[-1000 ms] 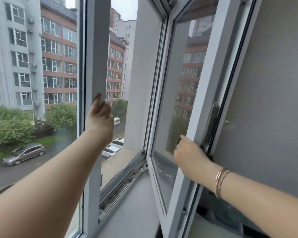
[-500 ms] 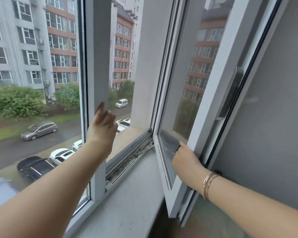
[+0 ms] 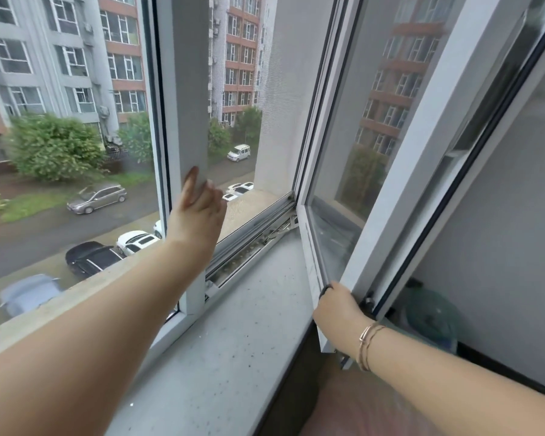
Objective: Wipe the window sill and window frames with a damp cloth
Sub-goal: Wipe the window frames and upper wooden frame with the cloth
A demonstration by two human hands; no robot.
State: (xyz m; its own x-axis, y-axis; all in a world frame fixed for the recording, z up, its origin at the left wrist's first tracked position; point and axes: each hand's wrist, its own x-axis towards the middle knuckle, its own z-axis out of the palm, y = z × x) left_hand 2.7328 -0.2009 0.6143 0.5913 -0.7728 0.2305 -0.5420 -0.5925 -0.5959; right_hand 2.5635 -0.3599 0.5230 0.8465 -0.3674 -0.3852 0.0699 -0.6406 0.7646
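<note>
Two hands work the window — the left hand (image 3: 199, 212) rests straight fingers on the white post (image 3: 188, 89), while the right hand (image 3: 337, 309) grips the open sash (image 3: 422, 136) at its bottom edge (bracelets on that wrist). The speckled sill (image 3: 233, 341) lies below, between them.

The single head camera looks forward and down from close by, over the speckled window sill (image 3: 233, 335) and through the open window frame (image 3: 188, 89) to the street below.
</note>
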